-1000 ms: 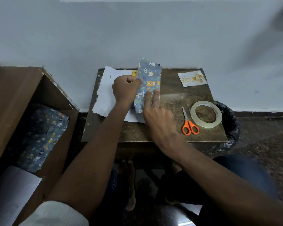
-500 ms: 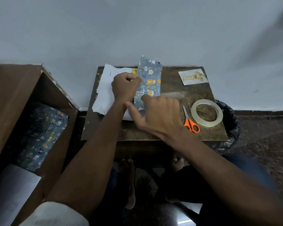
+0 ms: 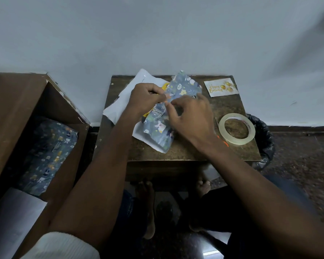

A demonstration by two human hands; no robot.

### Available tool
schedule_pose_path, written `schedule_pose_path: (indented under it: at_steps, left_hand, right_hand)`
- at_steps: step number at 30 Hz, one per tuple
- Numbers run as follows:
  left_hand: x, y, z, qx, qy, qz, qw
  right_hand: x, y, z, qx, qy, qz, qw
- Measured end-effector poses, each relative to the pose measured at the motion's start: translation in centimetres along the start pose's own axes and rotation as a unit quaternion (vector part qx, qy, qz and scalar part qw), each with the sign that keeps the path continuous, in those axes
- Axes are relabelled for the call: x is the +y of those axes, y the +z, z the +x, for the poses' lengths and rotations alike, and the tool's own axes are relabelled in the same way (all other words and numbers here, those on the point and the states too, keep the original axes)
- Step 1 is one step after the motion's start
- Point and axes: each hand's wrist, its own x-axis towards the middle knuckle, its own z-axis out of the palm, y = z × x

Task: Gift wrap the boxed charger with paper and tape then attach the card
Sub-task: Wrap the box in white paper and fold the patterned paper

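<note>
The box [image 3: 158,128], half wrapped in blue patterned paper [image 3: 183,86], lies between both hands, its long axis slanting from near-left to far-right on a small brown table [image 3: 185,152] against a pale wall. The left hand [image 3: 146,99] and right hand [image 3: 192,116] each pinch the paper's edge above it. The card [image 3: 221,87] lies beyond the right hand, the tape roll [image 3: 237,128] just to its right.
</note>
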Motion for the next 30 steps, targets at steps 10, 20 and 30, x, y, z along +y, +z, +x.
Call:
schedule_pose_path:
  at_steps: [10,20,30]
  left_hand:
    - [0.7,-0.2,0.2,-0.029,0.033,0.057,0.997]
    - [1.9,0.9,0.4,-0.065,0.108,0.21,0.97]
    - [1.4,0.1,0.3,-0.122,0.172,0.258,0.943]
  right_hand:
    - [3.5,-1.7,2.5,-0.201,-0.077,0.028,0.976]
    - [1.3,-2.2,1.1,-0.25,-0.141,-0.139,0.948]
    - [2.4,-1.7,2.1,-0.068,0.09,0.115,0.987]
